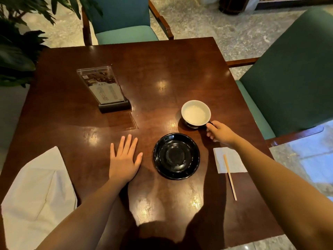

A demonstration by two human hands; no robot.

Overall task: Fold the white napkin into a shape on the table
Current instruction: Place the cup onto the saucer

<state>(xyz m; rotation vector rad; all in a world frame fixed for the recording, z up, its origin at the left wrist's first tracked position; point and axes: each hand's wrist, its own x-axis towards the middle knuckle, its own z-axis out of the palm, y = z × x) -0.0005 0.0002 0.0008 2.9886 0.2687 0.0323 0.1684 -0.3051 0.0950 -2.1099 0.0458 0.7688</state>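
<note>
White cloth napkin [36,192] is lying at the table's [162,65] near-left corner, well apart from both hands. Left hand [124,159] is resting flat, fingers spread, empty. Farther right, right hand [220,132] is pinching the cup [196,113] by its handle.

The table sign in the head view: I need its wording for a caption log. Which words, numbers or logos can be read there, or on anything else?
Acrylic table sign: printed lines under a coffee picture, too small and blurred to read.
Cup, black saucer, white napkin, paper napkin, wooden stirrer: no text visible.
Nothing legible anywhere.
</note>
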